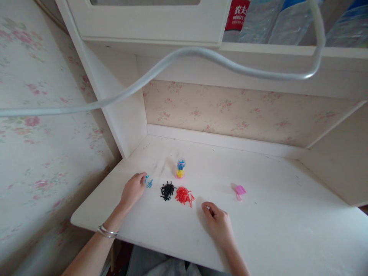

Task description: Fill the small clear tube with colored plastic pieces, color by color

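Note:
My left hand (132, 190) rests on the white desk (258, 230) with its fingers curled, the fingertips pinching a small blue piece (146, 178). A second blue piece (150, 184) lies just right of it. A black pile (167, 190) and a red pile (184, 195) of tiny pieces lie side by side in the middle. Behind them stands a small clear container (181, 168) with blue and yellow pieces inside. My right hand (218, 224) lies on the desk right of the red pile, fingers loosely curled, nothing visible in it.
A small pink scoop (239, 191) lies to the right of the piles. A grey hose (201, 55) hangs across the view above. A shelf overhead holds water bottles (276, 19). Floral wallpaper covers the left wall and the back.

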Demonstrator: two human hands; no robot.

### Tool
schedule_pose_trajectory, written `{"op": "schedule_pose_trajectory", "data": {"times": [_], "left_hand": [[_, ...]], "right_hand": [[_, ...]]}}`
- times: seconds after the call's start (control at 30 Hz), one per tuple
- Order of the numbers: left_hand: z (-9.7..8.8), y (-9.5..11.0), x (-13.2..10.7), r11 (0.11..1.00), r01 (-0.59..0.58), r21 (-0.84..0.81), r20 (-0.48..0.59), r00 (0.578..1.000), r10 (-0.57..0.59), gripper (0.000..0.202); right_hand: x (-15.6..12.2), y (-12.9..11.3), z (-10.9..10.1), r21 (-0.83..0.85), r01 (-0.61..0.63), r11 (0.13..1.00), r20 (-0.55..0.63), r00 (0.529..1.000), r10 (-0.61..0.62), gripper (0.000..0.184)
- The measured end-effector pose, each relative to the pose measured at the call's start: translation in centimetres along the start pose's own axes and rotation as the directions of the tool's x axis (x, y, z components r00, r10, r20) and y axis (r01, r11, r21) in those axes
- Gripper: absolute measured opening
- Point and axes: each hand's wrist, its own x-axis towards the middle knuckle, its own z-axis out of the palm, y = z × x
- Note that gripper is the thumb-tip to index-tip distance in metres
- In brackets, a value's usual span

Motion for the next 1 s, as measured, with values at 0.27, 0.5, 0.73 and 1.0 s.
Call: {"op": "schedule_pose_trajectory", "data": {"times": [0.27,0.5,0.73,1.0], "left_hand": [[0.21,-0.28,-0.19,1.000,0.004,-0.014,0.006,1.000,-0.004,0.027],[0.09,0.05,-0.33,0.999,0.026,-0.038,0.018,1.000,-0.025,0.025],[0.04,0.13,-0.68,0.998,0.042,-0.044,0.013,0.999,-0.041,0.028],[0.36,-0.01,-0.55,0.997,-0.026,-0.069,-0.006,1.000,0.026,0.031]], "right_hand": [[0.00,0.12,0.04,0.010,-0.009,1.000,0.001,1.000,0.009,0.046],[-0.04,0.09,0.07,0.006,-0.009,1.000,-0.001,1.000,0.009,0.047],[0.00,0.11,0.10,-0.008,-0.011,1.000,-0.002,1.000,0.011,0.047],[0.00,-0.03,0.05,-0.006,-0.006,1.000,-0.010,1.000,0.006,0.046]]}}
